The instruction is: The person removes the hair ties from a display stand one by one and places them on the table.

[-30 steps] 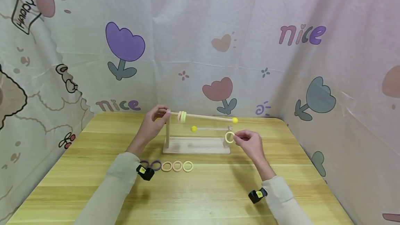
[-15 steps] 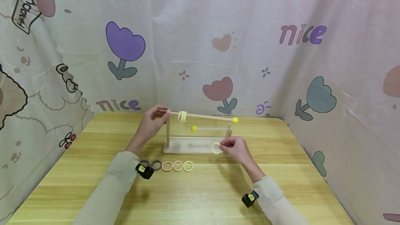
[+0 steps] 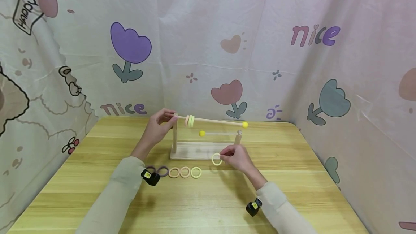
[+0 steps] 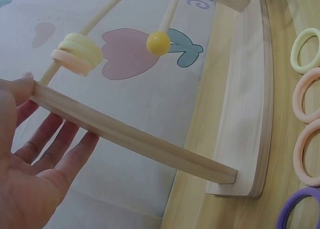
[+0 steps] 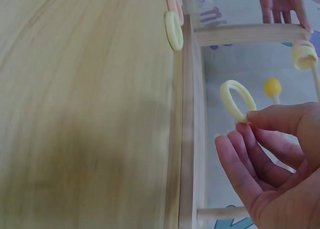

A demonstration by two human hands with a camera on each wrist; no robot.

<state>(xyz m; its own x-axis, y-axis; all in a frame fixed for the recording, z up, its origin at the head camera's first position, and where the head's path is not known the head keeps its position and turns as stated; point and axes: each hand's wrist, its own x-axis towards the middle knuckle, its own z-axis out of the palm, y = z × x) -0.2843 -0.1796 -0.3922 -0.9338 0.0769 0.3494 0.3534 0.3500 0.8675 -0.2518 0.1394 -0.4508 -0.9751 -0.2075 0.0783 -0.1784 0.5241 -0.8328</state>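
My left hand [image 3: 159, 127] holds the top of the wooden stand's left post [image 4: 140, 134], thumb on its end and fingers along its side. From that post a rod [image 3: 217, 121] runs right to a yellow ball [image 3: 245, 125]; peach and pale yellow rings [image 4: 82, 51] hang on it near my hand. Low in front of the stand's base [image 3: 191, 151], my right hand [image 3: 238, 158] pinches a pale yellow ring [image 5: 226, 96] between thumb and fingertips. The ring is upright, apart from the rods. A lower rod [image 3: 221, 133] with a yellow ball comes off the shorter right post [image 3: 238, 138].
In front of the stand lies a row of rings: a yellow ring [image 3: 196, 177], two peach ones [image 4: 297, 96] and purple ones [image 4: 285, 214], partly hidden by the left wrist camera [image 3: 151, 177]. A printed curtain [image 3: 195, 46] hangs behind the wooden table [image 3: 208, 205].
My right hand has carried the pale yellow ring left and down, from beside the right post to in front of the base. The left hand stays on its post.
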